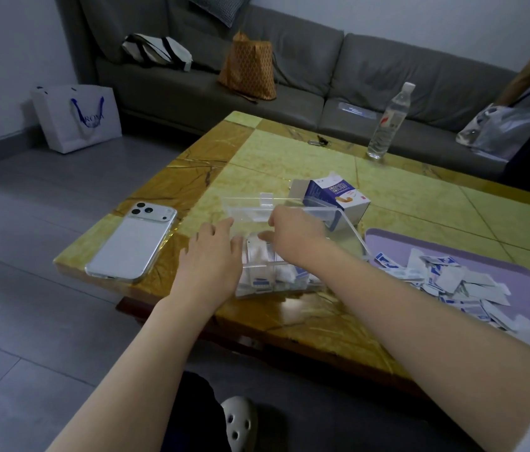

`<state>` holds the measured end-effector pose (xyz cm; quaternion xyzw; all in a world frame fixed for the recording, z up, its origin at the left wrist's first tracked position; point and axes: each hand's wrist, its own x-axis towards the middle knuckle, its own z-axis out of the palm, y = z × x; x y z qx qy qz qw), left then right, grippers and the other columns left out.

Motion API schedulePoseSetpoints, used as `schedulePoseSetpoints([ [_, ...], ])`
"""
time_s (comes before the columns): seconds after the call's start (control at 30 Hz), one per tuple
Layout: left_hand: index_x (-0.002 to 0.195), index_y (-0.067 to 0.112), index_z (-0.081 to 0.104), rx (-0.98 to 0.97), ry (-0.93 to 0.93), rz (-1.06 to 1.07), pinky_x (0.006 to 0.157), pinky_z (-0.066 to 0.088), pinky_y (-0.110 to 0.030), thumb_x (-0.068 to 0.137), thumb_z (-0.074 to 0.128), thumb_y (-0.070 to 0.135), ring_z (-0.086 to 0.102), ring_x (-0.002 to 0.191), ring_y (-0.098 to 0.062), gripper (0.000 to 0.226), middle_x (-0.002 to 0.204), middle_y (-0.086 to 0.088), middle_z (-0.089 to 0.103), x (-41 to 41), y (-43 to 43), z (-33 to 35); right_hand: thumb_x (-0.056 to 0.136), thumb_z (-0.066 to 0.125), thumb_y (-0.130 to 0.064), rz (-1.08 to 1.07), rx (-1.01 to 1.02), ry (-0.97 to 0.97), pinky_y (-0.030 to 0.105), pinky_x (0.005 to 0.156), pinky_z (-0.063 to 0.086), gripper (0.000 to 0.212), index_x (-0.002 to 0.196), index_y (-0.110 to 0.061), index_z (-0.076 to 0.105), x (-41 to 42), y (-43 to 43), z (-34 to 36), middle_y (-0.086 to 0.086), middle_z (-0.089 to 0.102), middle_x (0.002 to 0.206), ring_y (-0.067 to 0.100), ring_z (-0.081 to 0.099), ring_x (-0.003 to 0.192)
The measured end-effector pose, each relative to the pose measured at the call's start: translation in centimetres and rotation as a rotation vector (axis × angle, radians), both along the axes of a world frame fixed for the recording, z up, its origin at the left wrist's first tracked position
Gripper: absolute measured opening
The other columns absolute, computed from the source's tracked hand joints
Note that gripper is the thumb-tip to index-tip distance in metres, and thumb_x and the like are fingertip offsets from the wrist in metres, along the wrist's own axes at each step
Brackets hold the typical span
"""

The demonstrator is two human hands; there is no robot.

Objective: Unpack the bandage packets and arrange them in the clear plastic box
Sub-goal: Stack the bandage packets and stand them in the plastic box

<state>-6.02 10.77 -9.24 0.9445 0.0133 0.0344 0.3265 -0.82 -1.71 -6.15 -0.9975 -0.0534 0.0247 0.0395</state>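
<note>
Clear plastic box (353, 236), standing open near the front edge of the table (289, 158), directly before the seated person. The walls are transparent and colourless. White packets with blue print, the stored packets (263, 278), stand on edge against its near wall, while the far part appears still unfilled. The left hand (211, 252) lies with fingers straight and spread against the box's left wall, probably to brace the light container against sliding. The right hand (293, 230) reaches down into the box from above. Its fingertips are hidden behind its own knuckles, so whether it pinches a packet or merely presses the row cannot be told. Judged step: seating or tidying packets in the row.

Just to the right, the purple tray (387, 243) carries a loose heap of remaining packets (459, 285), within easy reach of the right hand. Behind the box lies the opened carton (335, 200), on its side with its flap ajar. A phone (130, 246) rests face down at the table's left corner, and a water bottle (387, 122) stands at the far edge. Beyond the table is a grey sofa (371, 70)
</note>
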Motion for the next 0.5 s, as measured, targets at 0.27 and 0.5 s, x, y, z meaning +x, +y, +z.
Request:
schedulePoseSetpoints([
  [0.27, 0.125, 0.016, 0.047, 0.117, -0.395, -0.047, 0.093, 0.033, -0.036, 0.095, 0.042, 0.022, 0.045, 0.111, -0.022, 0.031, 0.119, -0.005, 0.048, -1.3, -3.4, 1.9, 0.092, 0.053, -0.015, 0.26, 0.219, -0.577, 0.028, 0.084, 0.04, 0.013, 0.101, -0.012, 0.062, -4.9, -7.2, -1.0, 0.005, 0.059, 0.1, 0.022, 0.05, 0.097],
  [0.5, 0.11, 0.011, 0.058, 0.124, -0.494, -0.453, 0.076, 0.042, -0.034, 0.084, 0.058, 0.006, 0.054, 0.089, -0.025, 0.027, 0.102, -0.007, 0.056, -2.3, -11.0, 1.7, 0.091, 0.046, -0.015, 0.11, 0.131, -0.613, 0.023, 0.075, 0.034, 0.015, 0.099, -0.008, 0.056, -7.5, -17.9, -2.9, 0.006, 0.056, 0.092, 0.022, 0.052, 0.084],
])
